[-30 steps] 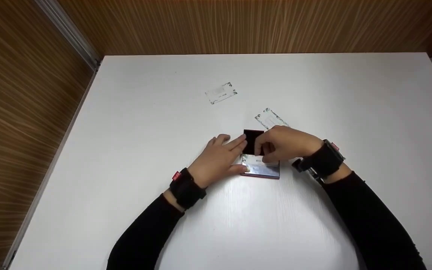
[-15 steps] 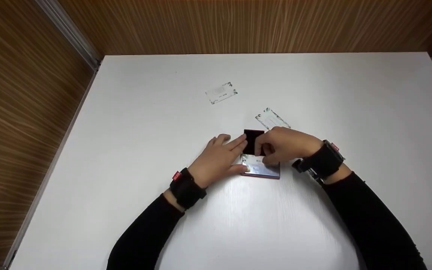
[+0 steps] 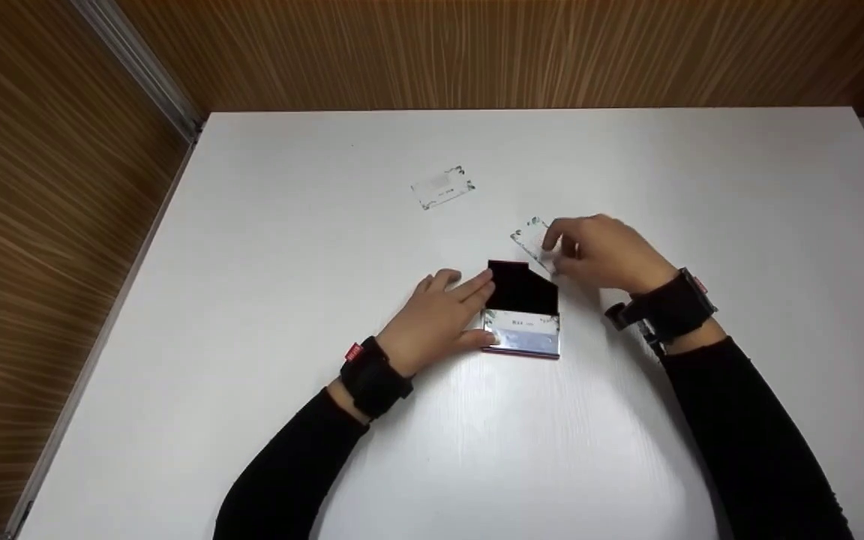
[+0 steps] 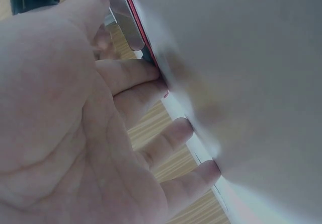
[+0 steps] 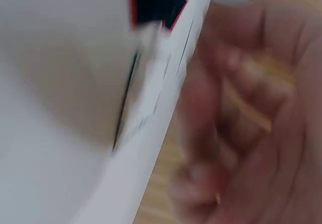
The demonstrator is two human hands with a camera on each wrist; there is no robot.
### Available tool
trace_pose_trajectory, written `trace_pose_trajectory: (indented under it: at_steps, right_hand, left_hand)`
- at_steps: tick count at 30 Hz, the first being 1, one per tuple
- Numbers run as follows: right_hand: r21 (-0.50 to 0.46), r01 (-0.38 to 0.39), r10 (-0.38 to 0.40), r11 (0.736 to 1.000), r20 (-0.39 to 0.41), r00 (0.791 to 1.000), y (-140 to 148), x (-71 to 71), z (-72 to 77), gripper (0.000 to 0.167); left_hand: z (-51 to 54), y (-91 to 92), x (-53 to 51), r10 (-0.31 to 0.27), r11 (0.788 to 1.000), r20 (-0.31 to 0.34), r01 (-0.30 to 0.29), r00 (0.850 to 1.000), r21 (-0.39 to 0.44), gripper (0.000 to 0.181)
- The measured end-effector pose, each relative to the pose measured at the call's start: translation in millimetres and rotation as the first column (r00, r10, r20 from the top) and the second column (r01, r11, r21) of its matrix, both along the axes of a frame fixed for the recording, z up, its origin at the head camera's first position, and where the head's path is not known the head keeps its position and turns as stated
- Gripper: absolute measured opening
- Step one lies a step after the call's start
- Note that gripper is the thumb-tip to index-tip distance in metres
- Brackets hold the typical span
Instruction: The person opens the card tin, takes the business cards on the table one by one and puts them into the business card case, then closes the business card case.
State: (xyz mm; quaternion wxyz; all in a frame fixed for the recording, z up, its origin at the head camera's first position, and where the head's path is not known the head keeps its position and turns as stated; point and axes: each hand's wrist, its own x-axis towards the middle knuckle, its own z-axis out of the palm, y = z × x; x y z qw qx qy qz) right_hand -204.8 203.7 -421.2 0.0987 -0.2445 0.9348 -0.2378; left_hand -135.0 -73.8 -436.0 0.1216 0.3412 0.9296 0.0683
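A slim card case (image 3: 523, 289) with a black lining and red edge lies unfolded on the table. In its near, shiny half sits a white card (image 3: 507, 321) with leaf corners. My left hand (image 3: 428, 322) holds the case in place, thumb on the near half, fingertips at the lid's left edge. The left wrist view shows its fingers (image 4: 176, 131) extended to the tabletop. My right hand (image 3: 612, 255) hovers over a second leaf-bordered card (image 3: 529, 238), covering its right part. In the right wrist view, blurred, its bent fingers (image 5: 198, 108) appear apart from the card (image 5: 143, 95).
Farther back on the white table (image 3: 289, 225) lies another leaf-bordered card (image 3: 443, 187). Wood-grain panels (image 3: 507, 56) border the table at the back and on the left.
My right hand has left the case and moved up and right to the loose card, uncovering the lid and the card inside. The left hand has stayed in place.
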Motion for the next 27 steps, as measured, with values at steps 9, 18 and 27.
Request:
trace_pose_trajectory:
  at_steps: [9, 18, 27]
  right_hand:
    - [0.123, 0.254, -0.260, 0.959, 0.028, 0.965, 14.4, -5.0, -7.8, 0.055]
    - [0.180, 0.250, -0.257, 0.951, 0.016, 0.966, 10.8, 0.1, -3.2, 0.046]
    - [0.083, 0.242, -0.251, 0.967, 0.135, 0.958, 15.4, -6.3, -5.4, 0.039]
  left_hand:
    - [0.1, 0.3, 0.2, 0.001, 1.000, 0.009, -0.001, 1.000, -0.007, 0.080]
    - [0.9, 0.8, 0.1, 0.001, 1.000, 0.010, -0.001, 1.000, -0.004, 0.079]
    - [0.5, 0.6, -0.2, -0.004, 1.000, -0.002, 0.004, 1.000, -0.014, 0.079]
